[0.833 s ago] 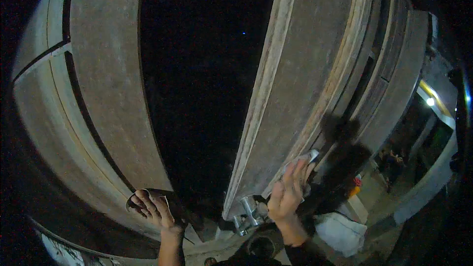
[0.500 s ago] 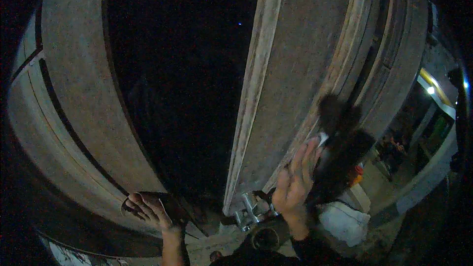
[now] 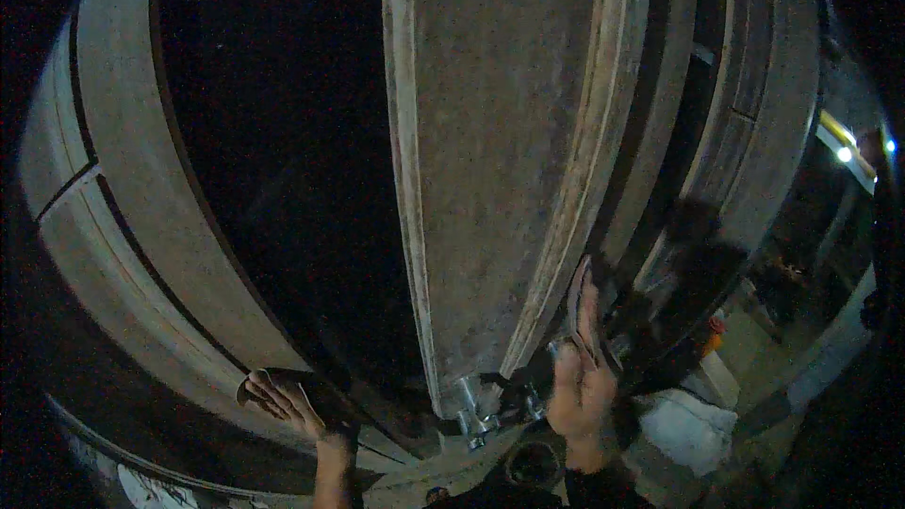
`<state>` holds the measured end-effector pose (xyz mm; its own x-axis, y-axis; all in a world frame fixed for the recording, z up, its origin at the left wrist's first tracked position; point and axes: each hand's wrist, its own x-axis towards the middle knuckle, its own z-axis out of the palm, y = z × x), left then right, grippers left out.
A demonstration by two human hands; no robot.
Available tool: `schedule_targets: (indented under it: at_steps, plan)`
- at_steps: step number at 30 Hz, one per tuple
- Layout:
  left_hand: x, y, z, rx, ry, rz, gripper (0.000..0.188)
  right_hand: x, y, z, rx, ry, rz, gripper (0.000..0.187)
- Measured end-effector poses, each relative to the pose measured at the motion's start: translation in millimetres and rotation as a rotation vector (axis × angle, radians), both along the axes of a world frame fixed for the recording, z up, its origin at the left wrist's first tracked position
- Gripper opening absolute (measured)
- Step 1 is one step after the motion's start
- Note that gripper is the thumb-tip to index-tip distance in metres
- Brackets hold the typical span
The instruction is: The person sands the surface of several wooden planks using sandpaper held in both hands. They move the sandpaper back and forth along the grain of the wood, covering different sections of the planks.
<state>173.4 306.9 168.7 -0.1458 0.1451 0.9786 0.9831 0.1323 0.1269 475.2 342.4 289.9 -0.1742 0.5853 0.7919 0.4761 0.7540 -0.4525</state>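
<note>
Nearest the camera, the left hand [image 3: 292, 405] is laid flat, fingers spread, over a dark folded sheet [image 3: 273, 382], probably sandpaper, which is pressed against the lower edge of the left panel [image 3: 141, 226]. The sheet is pinned under the palm rather than gripped, presumably so that it can be rubbed along the wood. The right hand [image 3: 583, 382] is raised edge-on, fingers straight and close together, and a second dark sheet [image 3: 577, 297] is held against them, touching the moulded rim of the middle panel [image 3: 500, 132]. The flat hand seems meant to keep that sheet bearing evenly on the narrow rim. Whether the thumb clamps it cannot be told.

Just between the hands, a metal fitting [image 3: 476, 410] is seen at the foot of the middle panel, apparently holding it upright. A round dark object [image 3: 533, 462] lies below it; what it is cannot be told.

Farther off, more panels [image 3: 745, 113] are stacked on edge to the right. Beyond them a pale bag [image 3: 683, 429], a small orange thing [image 3: 716, 330] and two lamps [image 3: 844, 153] are visible.
</note>
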Motion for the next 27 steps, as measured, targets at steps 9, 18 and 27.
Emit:
schedule_targets:
  at_steps: [9,18,27]
  plan:
    - [98,29,126,-0.050,0.295,-0.228,0.053,78,-23,-138,0.377,0.304,-0.757,0.054]
    - [125,59,222,-0.017,0.332,0.002,0.055,149,-10,-200,-0.067,0.378,-0.308,0.045]
    - [145,70,235,-0.026,0.371,0.014,0.056,188,42,-181,0.766,-0.228,-0.345,0.029]
